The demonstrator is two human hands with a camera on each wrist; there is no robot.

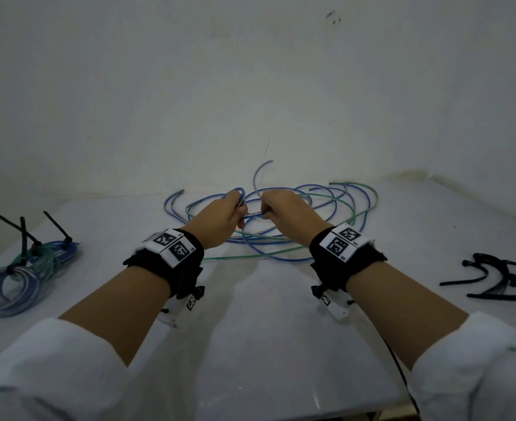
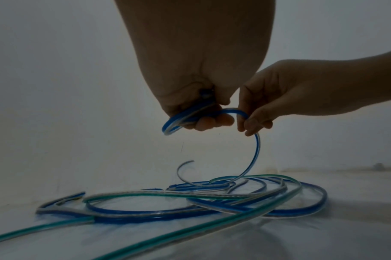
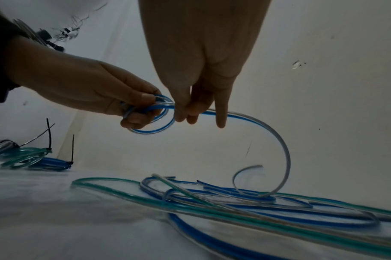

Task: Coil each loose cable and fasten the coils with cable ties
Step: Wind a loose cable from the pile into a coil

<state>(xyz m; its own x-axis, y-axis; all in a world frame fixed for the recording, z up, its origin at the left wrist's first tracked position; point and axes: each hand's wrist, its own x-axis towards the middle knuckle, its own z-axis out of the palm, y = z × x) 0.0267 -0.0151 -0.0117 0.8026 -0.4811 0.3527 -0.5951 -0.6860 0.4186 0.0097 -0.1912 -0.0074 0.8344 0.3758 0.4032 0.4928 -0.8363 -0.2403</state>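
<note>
The blue cable [image 2: 255,153] pinched between both hands looks like glossy, translucent plastic with a clear edge strip. The green cables [image 3: 212,207] lying below the hands have the same shiny sheath. The worktop [image 1: 266,329] under them is smooth, white and faintly reflective. Right of the right hand, the cable ties [image 1: 506,281] are matt black plastic.

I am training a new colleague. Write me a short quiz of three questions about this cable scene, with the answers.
1. True or false: the left hand holds a small loop of blue cable.
2. Where are the finished coils? A) at the person's left B) at the person's right C) in the middle
3. Fill in: the loose black cable ties lie at the person's ____.

Key: 1 true; 2 A; 3 right. The right hand pinches the same cable.
</note>
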